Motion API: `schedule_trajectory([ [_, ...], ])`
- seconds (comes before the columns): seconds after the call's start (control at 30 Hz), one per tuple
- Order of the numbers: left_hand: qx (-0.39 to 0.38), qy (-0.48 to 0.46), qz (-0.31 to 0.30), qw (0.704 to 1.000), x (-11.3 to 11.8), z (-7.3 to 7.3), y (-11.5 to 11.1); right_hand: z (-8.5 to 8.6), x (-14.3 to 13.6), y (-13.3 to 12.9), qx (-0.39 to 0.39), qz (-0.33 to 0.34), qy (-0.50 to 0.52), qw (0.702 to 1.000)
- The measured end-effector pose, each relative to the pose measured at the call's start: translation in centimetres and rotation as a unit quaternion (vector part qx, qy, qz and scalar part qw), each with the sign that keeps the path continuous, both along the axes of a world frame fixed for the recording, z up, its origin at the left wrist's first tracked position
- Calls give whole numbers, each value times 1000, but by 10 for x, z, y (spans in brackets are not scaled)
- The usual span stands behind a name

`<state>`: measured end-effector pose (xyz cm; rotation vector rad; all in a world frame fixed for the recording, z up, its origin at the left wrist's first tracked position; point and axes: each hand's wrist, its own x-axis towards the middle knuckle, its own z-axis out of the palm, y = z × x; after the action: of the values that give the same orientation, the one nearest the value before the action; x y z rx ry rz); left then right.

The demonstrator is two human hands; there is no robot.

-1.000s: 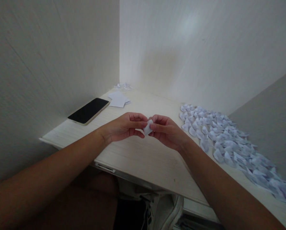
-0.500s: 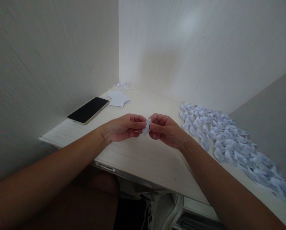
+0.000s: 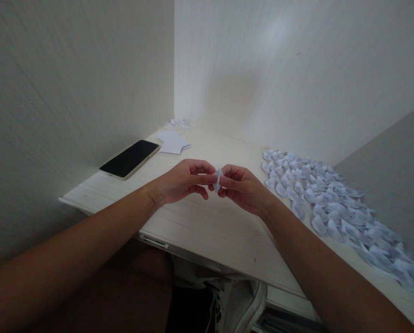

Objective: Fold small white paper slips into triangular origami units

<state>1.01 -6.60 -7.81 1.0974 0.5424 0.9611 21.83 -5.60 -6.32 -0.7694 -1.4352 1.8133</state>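
Between my two hands, above the middle of the desk, is a small folded piece of white paper (image 3: 218,180). My left hand (image 3: 189,181) pinches its left side between thumb and fingertips, with the lower fingers slightly curled away. On the other side, my right hand (image 3: 240,186) grips the paper between thumb and forefinger, its remaining fingers bent beneath. The fingertips hide part of the paper, and its exact folds are too small to make out.
Many small folded white paper pieces (image 3: 318,194) lie along the desk's right side. A phone (image 3: 130,159) rests at the left edge, near flat white paper squares (image 3: 172,142). Thin paper scraps (image 3: 179,123) sit in the back corner. Walls (image 3: 279,69) enclose the pale desk (image 3: 207,231).
The folded paper has turned slightly and shows a pointed, diamond-like outline. My left hand's lower fingers have spread a little; both hands stay in nearly the same place.
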Motion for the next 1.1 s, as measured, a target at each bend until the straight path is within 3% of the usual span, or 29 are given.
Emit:
schedule_trajectory([
  [0.2, 24, 5, 28, 999, 1, -6, 5, -6, -2, 4, 48, -15, 2, 999],
  [0.47, 76, 18, 113, 990, 5, -12, 9, -8, -2, 7, 75, -67, -9, 995],
  [0.57, 35, -5, 96, 995, 4, -9, 8, -7, -2, 8, 65, -71, -2, 995],
  [0.73, -83, -63, 16, 994, 1, -3, 4, -7, -2, 8, 50, -81, 45, 994],
  [0.9, -101, -112, 38, 988, 4, -3, 2, -9, -3, 7, 48, -102, 59, 992],
  [1.1, -97, -126, 52, 986, 6, -3, 3, -6, -3, 4, 1, -67, 74, 995],
])
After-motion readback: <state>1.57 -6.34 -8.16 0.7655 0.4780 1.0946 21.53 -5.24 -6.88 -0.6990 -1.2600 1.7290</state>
